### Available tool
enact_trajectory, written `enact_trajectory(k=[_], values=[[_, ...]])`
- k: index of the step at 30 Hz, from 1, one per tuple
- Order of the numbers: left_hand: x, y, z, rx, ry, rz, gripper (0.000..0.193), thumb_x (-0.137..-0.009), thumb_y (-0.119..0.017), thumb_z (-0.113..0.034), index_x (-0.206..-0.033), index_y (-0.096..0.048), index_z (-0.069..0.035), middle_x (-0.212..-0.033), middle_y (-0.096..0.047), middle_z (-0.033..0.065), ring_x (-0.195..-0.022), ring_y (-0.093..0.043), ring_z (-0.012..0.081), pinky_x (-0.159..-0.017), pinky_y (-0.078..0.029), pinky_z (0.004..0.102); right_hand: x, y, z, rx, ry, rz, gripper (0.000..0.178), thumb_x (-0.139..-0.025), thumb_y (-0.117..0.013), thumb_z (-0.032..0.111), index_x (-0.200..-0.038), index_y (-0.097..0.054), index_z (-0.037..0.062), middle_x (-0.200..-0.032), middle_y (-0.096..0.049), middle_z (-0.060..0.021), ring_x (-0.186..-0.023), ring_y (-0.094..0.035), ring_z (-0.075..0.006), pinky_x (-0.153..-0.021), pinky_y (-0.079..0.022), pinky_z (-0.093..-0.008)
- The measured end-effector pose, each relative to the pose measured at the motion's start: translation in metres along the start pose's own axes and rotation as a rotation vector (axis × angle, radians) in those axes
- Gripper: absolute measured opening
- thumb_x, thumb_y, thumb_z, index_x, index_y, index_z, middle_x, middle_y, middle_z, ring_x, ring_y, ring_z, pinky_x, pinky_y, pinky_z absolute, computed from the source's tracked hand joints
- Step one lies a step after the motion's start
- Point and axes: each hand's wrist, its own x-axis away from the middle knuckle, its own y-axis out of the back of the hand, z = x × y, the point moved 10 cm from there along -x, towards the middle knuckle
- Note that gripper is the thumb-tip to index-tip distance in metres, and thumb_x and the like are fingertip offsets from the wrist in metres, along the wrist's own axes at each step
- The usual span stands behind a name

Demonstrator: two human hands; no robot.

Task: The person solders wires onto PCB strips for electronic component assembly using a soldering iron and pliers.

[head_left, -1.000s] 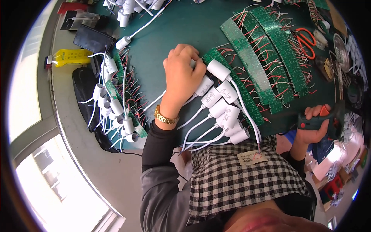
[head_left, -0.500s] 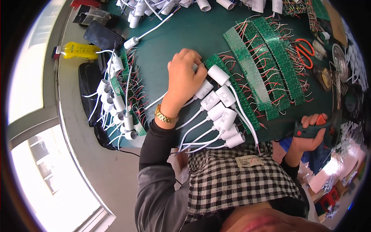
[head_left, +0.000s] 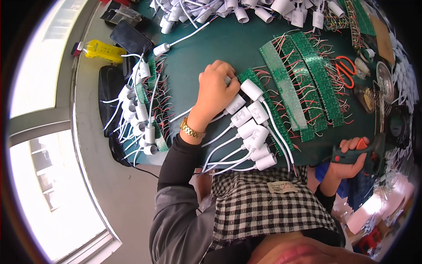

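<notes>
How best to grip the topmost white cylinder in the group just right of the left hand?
Across the middle of the cylinder, probably from above: it lies on its side, the left hand close on its left and a green circuit strip to its right. Avoid its lower end, where the cable leaves.

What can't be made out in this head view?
In the head view:
Left hand: fingertips hidden by the hand itself.
White cylinder it holds: mostly covered by that hand.
Pile of white cylinders: cut off by the top edge.
Green tool: handle partly covered by the right hand.
</notes>
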Motion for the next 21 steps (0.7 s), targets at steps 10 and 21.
enact_trajectory(k=[10,21], values=[[-0.0029,0.0015,-0.0046,-0.009,-0.029,0.013,0.006,-0.074,-0.057,-0.004,-0.076,-0.052,-0.001,-0.088,-0.061,0.0111,-0.085,-0.057,0.0314,-0.075,-0.046,0.0383,-0.0018,-0.0039,-0.002,-0.042,0.008,0.026,0.041,-0.094,-0.041,0.034,-0.122,-0.043,0.0046,-0.087,-0.05,-0.0087,-0.068,-0.049,-0.0169,-0.068,-0.04,-0.032],[-0.0042,-0.0014,-0.0044,-0.032,-0.053,0.011,0.006,-0.075,-0.057,-0.005,-0.077,-0.054,0.0,-0.088,-0.06,0.0114,-0.085,-0.058,0.0308,-0.076,-0.047,0.0372,-0.002,-0.0013,-0.0004,-0.024,0.05,-0.007,0.038,-0.094,-0.041,0.033,-0.12,-0.044,0.0054,-0.085,-0.052,-0.008,-0.066,-0.049,-0.0162,-0.065,-0.039,-0.0314]])
